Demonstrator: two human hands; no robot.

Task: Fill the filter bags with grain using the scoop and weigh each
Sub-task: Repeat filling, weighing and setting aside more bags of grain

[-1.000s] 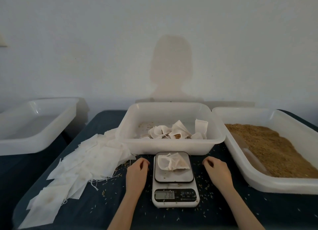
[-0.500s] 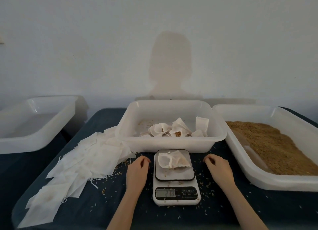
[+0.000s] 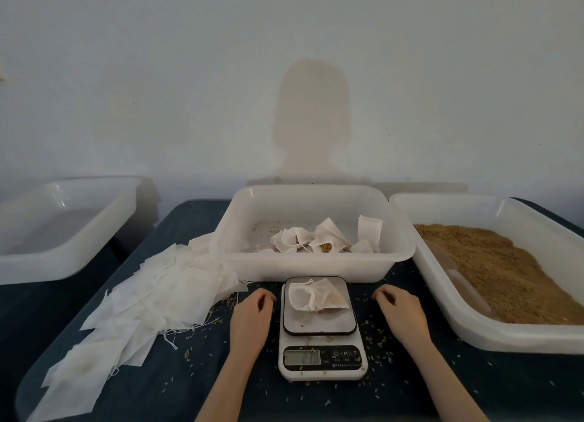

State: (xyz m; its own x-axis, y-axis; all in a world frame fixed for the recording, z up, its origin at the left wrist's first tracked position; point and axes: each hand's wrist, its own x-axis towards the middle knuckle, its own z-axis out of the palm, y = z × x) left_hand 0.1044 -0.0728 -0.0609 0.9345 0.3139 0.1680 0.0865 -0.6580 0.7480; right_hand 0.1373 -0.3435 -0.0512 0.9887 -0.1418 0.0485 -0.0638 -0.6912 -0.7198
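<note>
On either side of the scale (image 3: 322,330), the left hand (image 3: 251,319) and right hand (image 3: 401,314) rest on the dark cloth, fingers loosely curled and holding nothing, likely kept clear so the reading settles. Between them a filled filter bag (image 3: 317,298) lies on the platform. Beyond sits a tub of finished bags (image 3: 316,263), empty bags (image 3: 151,298) fanned left, the grain tub (image 3: 493,270) right with the scoop (image 3: 458,273) half buried.
</note>
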